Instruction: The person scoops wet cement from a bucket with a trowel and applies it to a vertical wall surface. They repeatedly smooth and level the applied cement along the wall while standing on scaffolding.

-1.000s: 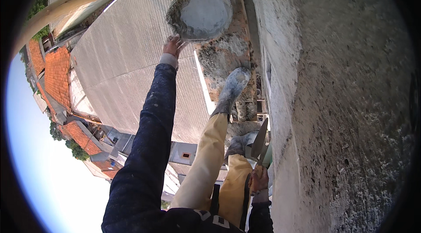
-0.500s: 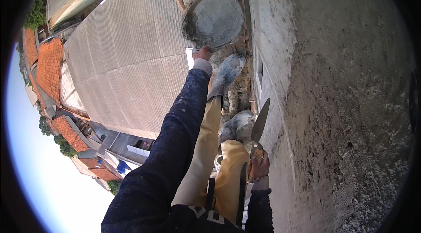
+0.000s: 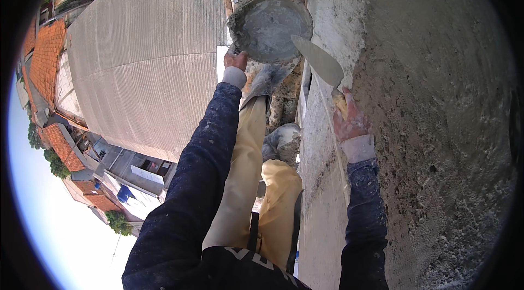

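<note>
My left hand [image 3: 236,60] is closed on the near left rim of a round, mortar-caked basin [image 3: 236,19]. Wet grey mortar [image 3: 270,28] coats the inside of the basin. My right hand [image 3: 352,118] grips the handle of a pointed trowel [image 3: 321,63], by the wall on the right. The trowel's flat blade reaches toward the basin, its tip overlapping the right rim in view; whether they touch I cannot tell. One of my grey, mortar-stained boots [image 3: 267,80] is partly covered by the basin.
A rough plastered wall [image 3: 436,126] fills the right side, with a paler strip [image 3: 333,17] along its edge. My other boot [image 3: 281,142] stands on a narrow, dirty footing. At left, below, lies a corrugated roof [image 3: 147,60], with orange tiled roofs [image 3: 46,63] beyond.
My right hand has brought the trowel forward from beside my legs to the basin's right edge. The basin, still in my left hand, now covers more of my front boot.
</note>
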### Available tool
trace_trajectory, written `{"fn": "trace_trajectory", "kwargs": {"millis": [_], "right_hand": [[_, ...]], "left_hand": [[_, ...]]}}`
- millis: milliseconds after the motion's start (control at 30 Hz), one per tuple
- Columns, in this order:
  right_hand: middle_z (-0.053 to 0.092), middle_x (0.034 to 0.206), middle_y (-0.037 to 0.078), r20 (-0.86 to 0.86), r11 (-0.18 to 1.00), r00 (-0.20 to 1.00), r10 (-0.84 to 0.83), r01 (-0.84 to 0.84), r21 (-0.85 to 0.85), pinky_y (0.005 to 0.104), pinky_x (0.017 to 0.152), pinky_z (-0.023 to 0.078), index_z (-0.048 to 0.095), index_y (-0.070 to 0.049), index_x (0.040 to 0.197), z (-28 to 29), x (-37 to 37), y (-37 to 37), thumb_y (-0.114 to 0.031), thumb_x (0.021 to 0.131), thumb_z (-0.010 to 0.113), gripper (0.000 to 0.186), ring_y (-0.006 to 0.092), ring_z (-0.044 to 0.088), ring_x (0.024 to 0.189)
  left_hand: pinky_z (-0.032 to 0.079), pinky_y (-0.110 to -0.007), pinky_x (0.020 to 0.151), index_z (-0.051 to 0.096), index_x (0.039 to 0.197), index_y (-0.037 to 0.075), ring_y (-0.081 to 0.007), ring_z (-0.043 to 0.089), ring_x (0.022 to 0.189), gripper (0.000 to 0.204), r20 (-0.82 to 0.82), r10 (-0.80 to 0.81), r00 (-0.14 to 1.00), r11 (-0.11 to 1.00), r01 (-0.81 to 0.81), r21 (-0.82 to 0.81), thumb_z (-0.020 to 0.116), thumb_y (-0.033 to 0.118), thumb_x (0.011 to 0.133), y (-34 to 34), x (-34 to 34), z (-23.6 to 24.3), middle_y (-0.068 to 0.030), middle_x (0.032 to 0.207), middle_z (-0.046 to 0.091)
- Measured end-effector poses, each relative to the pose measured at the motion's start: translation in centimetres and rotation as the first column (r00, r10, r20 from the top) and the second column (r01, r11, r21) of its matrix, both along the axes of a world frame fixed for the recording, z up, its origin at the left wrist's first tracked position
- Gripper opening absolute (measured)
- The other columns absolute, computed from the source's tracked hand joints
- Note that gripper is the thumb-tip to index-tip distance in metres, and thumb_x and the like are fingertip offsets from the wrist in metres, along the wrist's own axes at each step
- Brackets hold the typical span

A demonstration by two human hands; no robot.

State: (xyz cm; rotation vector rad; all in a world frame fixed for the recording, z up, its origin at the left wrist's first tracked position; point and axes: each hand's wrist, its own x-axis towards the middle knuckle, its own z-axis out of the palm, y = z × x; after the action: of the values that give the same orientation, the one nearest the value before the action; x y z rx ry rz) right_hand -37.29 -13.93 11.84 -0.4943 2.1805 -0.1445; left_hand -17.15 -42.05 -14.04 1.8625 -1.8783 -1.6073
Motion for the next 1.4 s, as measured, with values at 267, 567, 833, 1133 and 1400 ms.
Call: {"fn": "trace_trajectory", "kwargs": {"millis": [267,567,833,1133,1400], "right_hand": [[0.056,0.124,0.016,-0.217,0.767,0.741,0.636,-0.576,0.281,0.0433,0.093,0.049,0.043,-0.002,0.138,-5.0,-7.3,-20.4,-0.017,0.083,0.067,0.061,0.0296,0.061,0.112],[0.061,0.105,0.015,-0.238,0.35,0.286,0.928,-0.888,0.298,0.043,0.067,0.057,0.062,-0.003,0.116,-6.6,-1.5,-19.4,-0.015,0.087,0.061,0.032,0.0308,0.066,0.09],[0.059,0.11,0.015,-0.21,0.617,0.581,0.786,-0.758,0.212,0.041,0.078,0.057,0.04,-0.003,0.137,-4.0,-9.7,-12.9,-0.008,0.083,0.063,0.059,0.0305,0.066,0.097],[0.055,0.123,0.022,0.071,0.66,0.683,0.727,-0.723,0.204,0.0421,0.092,0.052,0.03,-0.008,0.145,-17.0,-6.6,-17.5,-0.011,0.093,0.05,0.056,0.0356,0.061,0.111],[0.053,0.13,0.022,0.345,0.867,0.846,0.407,-0.477,0.145,0.0443,0.095,0.047,0.02,-0.01,0.152,-20.7,-2.3,-12.9,-0.03,0.094,0.053,0.07,0.035,0.056,0.114]], "left_hand": [[0.051,-0.036,0.086,0.061,0.121,-0.001,-0.0273,0.066,0.096,0.05,-0.005,-0.197,0.98,0.973,0.195,-0.122,0.066,0.016,0.075,-1.2,-5.1,5.8,-0.0178,0.106,0.068],[0.047,-0.041,0.096,0.059,0.119,-0.005,-0.0391,0.06,0.111,0.049,0.106,-0.334,0.937,0.908,0.35,-0.231,0.065,0.014,0.074,-4.0,-6.9,4.6,-0.0259,0.116,0.063],[0.048,-0.037,0.095,0.059,0.12,-0.002,-0.0334,0.064,0.105,0.051,0.01,-0.206,0.979,0.974,0.206,-0.094,0.071,0.018,0.075,-3.8,-5.3,3.5,-0.0183,0.112,0.067],[0.051,-0.032,0.086,0.052,0.135,0.0,-0.0221,0.064,0.099,0.059,-0.341,0.084,0.936,0.966,0.007,0.259,0.064,0.005,0.077,-4.1,-3.3,0.7,-0.0115,0.117,0.066],[0.046,-0.031,0.098,0.035,0.144,-0.006,-0.0218,0.054,0.12,0.071,-0.334,0.208,0.919,0.912,-0.06,0.405,0.059,-0.003,0.078,-2.1,-2.0,1.5,-0.0144,0.136,0.053]]}}
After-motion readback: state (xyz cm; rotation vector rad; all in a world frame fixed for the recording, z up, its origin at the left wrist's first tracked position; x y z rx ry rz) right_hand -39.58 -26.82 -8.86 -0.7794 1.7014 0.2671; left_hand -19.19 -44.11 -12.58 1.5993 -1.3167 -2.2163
